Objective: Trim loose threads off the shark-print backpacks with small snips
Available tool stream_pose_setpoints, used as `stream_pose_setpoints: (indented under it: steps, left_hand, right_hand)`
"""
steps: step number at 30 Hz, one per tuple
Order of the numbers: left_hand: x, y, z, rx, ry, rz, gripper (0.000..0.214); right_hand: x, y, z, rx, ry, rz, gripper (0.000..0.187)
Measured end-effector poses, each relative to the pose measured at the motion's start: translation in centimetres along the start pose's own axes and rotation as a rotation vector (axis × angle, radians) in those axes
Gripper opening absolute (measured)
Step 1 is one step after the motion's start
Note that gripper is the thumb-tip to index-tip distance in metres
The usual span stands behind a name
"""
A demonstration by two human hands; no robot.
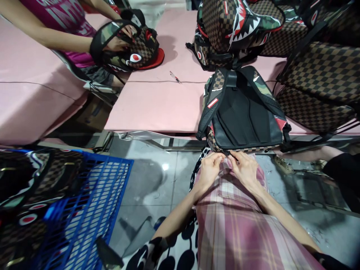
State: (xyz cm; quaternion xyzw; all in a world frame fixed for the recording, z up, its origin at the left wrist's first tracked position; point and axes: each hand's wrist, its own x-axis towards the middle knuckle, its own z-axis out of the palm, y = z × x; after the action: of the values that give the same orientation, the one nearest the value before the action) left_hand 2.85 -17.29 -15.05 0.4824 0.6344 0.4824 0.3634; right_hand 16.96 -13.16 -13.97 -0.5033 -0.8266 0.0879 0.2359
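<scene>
A backpack [242, 112] with a black padded back panel lies on the pink table [154, 108], straps upward, its lower edge at the table's near side. Just below that edge, above the plaid apron [233, 221], are both my hands. The fingers of my left hand [208, 168] are closed in a pinch. Close beside it, my right hand [245, 168] is also closed, fingertips almost meeting the left ones. A small black thing [225, 152] shows between the fingertips at the backpack's edge; I cannot make out what it is.
Across to the left, a person in a magenta shirt [64, 22] handles a shark-patterned backpack [140, 48]. A pen [175, 77] lies on the table. More checkered backpacks [323, 71] pile up at the right. A blue crate [112, 180] holding bags stands lower left. Another person's arm [312, 153] reaches in at right.
</scene>
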Motion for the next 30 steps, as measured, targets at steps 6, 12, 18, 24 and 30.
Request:
stream_pose_setpoints:
  steps: [6, 12, 18, 24, 30]
  left_hand:
    - [0.1, 0.4, 0.0, -0.004, -0.012, 0.015, 0.018]
    - [0.3, 1.0, 0.5, 0.002, -0.009, 0.026, 0.019]
    - [0.2, 0.3, -2.1, 0.191, -0.064, 0.049, 0.023]
    - [-0.6, -2.5, -10.8, 0.826, 0.161, -0.219, 0.055]
    - [3.2, 0.7, -6.1, 0.53, 0.034, 0.206, 0.034]
  right_hand:
    - [0.2, -0.2, -0.1, 0.019, -0.013, 0.033, 0.024]
    - [0.4, -0.6, 0.0, -0.054, -0.035, 0.009, 0.023]
    - [0.4, 0.6, -0.2, 0.067, -0.067, 0.034, 0.022]
    - [-0.4, 3.2, -1.7, 0.303, -0.184, 0.118, 0.027]
    - [1.8, 5.7, -3.5, 0.608, -0.074, 0.272, 0.036]
